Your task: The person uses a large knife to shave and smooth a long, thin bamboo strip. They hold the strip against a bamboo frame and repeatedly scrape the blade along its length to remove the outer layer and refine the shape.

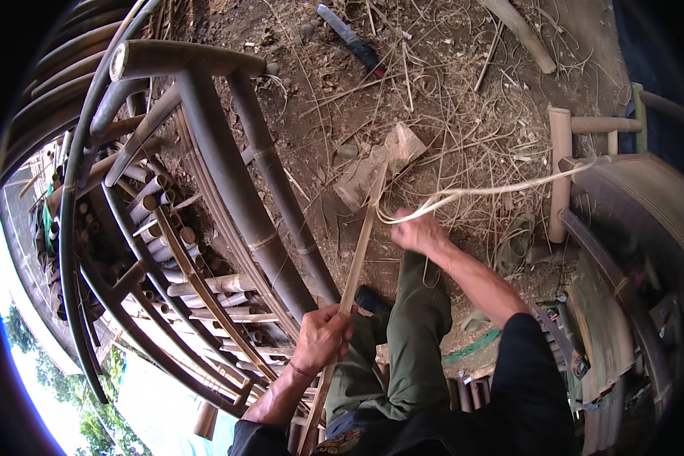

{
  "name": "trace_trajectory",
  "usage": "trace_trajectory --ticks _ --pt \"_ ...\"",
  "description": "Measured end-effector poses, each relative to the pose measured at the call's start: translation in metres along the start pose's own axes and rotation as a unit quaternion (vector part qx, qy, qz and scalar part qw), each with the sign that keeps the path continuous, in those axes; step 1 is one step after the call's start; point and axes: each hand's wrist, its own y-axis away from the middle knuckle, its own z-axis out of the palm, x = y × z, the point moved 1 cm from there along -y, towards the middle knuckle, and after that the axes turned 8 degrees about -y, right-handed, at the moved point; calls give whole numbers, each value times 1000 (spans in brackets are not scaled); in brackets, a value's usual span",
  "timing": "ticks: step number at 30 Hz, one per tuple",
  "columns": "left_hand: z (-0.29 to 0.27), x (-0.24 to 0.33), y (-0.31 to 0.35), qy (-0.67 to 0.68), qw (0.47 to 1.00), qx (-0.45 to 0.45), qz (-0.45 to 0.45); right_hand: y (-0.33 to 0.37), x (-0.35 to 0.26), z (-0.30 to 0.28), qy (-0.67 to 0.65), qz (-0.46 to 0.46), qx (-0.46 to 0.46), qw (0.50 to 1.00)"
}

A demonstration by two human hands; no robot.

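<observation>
My left hand (323, 338) is wrapped round a long flat bamboo slat (359, 254), which slants from near my lap up to a wooden block (380, 167) on the ground. The slat's far end rests against that block. My right hand (420, 232) is closed at a bundle of thin pale bamboo strips (482, 191), just right of the slat. These strips curl near the slat and trail far off to the right. Part of the right hand's grip is turned away from view.
A large bamboo frame (224, 159) stands at the left, with cut bamboo poles (156, 220) stacked beyond it. A knife-like tool (349, 42) lies on the dirt ahead among shavings. At the right is a bamboo chair-like frame (561, 175); a thick stick (520, 34) lies far right.
</observation>
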Motion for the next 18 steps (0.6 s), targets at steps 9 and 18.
trace_trajectory --ticks 9,18 --pt "8 -35 107 12 997 -62 47 36 -39 -63 -492 206 191 824" --pt "28 -37 301 32 976 -20 213 143 -289 -219 -538 177 264 781"
